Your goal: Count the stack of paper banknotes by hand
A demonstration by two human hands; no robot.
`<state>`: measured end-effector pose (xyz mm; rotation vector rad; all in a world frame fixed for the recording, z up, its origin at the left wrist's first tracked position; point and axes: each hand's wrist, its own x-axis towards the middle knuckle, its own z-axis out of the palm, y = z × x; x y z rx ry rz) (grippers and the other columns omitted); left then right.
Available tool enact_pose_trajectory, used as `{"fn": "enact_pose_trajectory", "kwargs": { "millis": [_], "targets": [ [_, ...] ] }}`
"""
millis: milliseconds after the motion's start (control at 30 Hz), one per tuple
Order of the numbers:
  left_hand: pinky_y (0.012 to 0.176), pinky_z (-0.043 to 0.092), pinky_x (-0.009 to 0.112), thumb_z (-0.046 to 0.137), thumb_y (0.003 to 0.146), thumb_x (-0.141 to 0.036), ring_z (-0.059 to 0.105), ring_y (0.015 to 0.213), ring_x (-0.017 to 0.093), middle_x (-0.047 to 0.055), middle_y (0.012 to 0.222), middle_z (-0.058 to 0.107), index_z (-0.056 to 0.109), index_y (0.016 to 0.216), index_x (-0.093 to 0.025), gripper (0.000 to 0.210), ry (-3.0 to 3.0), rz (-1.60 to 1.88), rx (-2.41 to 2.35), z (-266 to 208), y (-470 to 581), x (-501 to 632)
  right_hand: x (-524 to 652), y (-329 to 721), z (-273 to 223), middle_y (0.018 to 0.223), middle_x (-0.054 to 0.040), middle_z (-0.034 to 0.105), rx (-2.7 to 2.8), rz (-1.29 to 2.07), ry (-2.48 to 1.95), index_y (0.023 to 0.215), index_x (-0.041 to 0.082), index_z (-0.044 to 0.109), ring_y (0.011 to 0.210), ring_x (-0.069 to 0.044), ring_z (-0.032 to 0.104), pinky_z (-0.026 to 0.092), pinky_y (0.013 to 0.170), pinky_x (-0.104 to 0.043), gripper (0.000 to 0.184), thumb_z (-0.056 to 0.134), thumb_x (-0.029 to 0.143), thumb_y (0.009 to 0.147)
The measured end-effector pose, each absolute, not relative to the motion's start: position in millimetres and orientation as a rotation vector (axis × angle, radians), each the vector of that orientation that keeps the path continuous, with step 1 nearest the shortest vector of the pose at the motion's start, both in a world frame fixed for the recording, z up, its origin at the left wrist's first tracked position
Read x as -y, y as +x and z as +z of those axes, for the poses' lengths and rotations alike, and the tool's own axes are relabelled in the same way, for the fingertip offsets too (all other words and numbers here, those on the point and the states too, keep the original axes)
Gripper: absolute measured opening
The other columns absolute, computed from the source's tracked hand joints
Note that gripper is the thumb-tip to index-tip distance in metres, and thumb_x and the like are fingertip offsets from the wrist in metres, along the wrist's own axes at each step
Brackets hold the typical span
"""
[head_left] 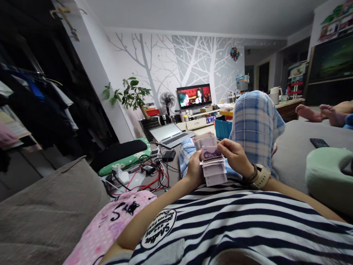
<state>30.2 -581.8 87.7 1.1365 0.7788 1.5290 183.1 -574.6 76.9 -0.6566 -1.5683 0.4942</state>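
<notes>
A stack of purple and pale banknotes (211, 151) is held above my lap, its lower notes fanned out toward my striped shirt. Wrapped around the left side of the stack is my left hand (195, 165), closed on it. My right hand (234, 154) pinches the upper right edge of the notes between thumb and fingers. A watch with a pale strap (261, 176) and a dark bracelet (253, 172) are on my right wrist. My raised knee in blue plaid trousers (252, 125) stands behind my right hand.
To the left lie a laptop (173, 137), tangled red and black cables (157, 175) and a pink blanket (121, 217). On the right are a green neck pillow (325, 173), a remote control (319, 142) and another person's bare feet (311, 112). A television (194, 96) is on at the far wall.
</notes>
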Motion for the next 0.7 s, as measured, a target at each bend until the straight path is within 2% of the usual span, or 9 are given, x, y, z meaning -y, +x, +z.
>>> {"fn": "enact_pose_trajectory", "kwargs": {
  "millis": [167, 333, 500, 700],
  "targets": [
    [0.064, 0.043, 0.028, 0.059, 0.08, -0.036, 0.052, 0.063, 0.016, 0.001, 0.059, 0.058, 0.059, 0.056, -0.019, 0.029, 1.268, 1.536, -0.824, 86.3, 28.6, 578.9, 575.1, 182.7, 77.5, 0.063, 0.0013, 0.051, 1.571, 0.499, -0.639, 0.072, 0.02, 0.056, 0.059, -0.012, 0.042, 0.035, 0.054, -0.025, 0.032, 0.056, 0.047, 0.089],
    [0.068, 0.043, 0.028, 0.064, 0.076, -0.034, 0.056, 0.071, 0.018, 0.001, 0.064, 0.062, 0.061, 0.057, -0.02, 0.024, 1.307, 1.575, -0.868, 84.1, 26.5, 575.9, 576.0, 182.5, 78.3, 0.064, 0.001, 0.053, 1.573, 0.489, -0.64, 0.072, 0.019, 0.057, 0.059, -0.012, 0.044, 0.035, 0.054, -0.025, 0.032, 0.056, 0.047, 0.089],
    [0.068, 0.042, 0.028, 0.065, 0.076, -0.027, 0.055, 0.071, 0.019, 0.001, 0.062, 0.062, 0.063, 0.058, -0.02, 0.019, 1.364, 1.588, -0.86, 89.8, 25.7, 584.4, 576.9, 182.5, 78.9, 0.063, 0.0012, 0.051, 1.577, 0.482, -0.646, 0.07, 0.019, 0.056, 0.058, -0.012, 0.042, 0.033, 0.053, -0.025, 0.033, 0.056, 0.046, 0.089],
    [0.066, 0.04, 0.029, 0.061, 0.078, -0.021, 0.052, 0.067, 0.019, 0.001, 0.06, 0.061, 0.06, 0.053, -0.02, 0.026, 1.414, 1.591, -0.904, 94.7, 25.4, 591.0, 577.1, 183.0, 78.9, 0.061, 0.0026, 0.046, 1.588, 0.488, -0.644, 0.068, 0.019, 0.054, 0.057, -0.012, 0.039, 0.032, 0.054, -0.025, 0.035, 0.056, 0.047, 0.089]
  ]
}}
